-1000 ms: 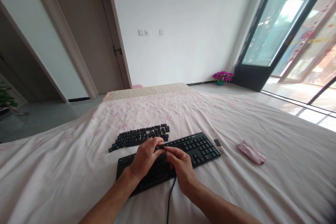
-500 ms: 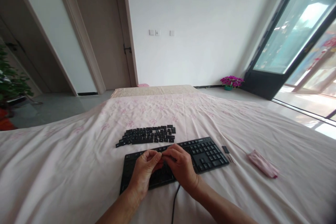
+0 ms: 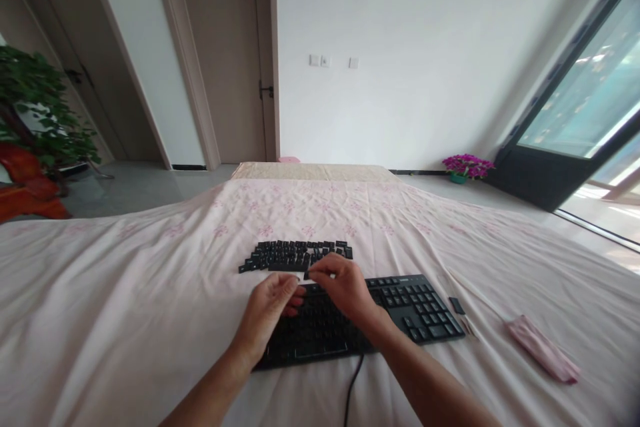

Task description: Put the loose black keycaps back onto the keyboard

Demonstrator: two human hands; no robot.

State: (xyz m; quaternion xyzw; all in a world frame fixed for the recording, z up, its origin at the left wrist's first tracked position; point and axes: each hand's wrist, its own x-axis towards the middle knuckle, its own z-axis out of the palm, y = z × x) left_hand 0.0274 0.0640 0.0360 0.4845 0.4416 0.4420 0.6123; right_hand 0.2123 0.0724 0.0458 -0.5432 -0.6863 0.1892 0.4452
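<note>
A black keyboard (image 3: 400, 310) lies on the pink sheet (image 3: 125, 293), most of its left part without caps. Rows of loose black keycaps (image 3: 295, 255) are laid out just beyond it. My right hand (image 3: 345, 290) reaches over the keyboard's far edge, thumb and fingers pinched on a small dark keycap (image 3: 308, 275) at the near edge of the loose rows. My left hand (image 3: 265, 313) rests on the keyboard's left part with fingers curled under; what they hold, if anything, is hidden.
The keyboard's cable (image 3: 353, 387) runs toward me. A small black piece (image 3: 456, 305) with a thin metal tool lies right of the keyboard, and a folded pink cloth (image 3: 543, 349) farther right. A plant (image 3: 35, 100) stands at the left and glass doors at the right.
My right hand has moved from the middle of the keyboard out to the loose keycap rows. My hands have come apart. The view has swung left.
</note>
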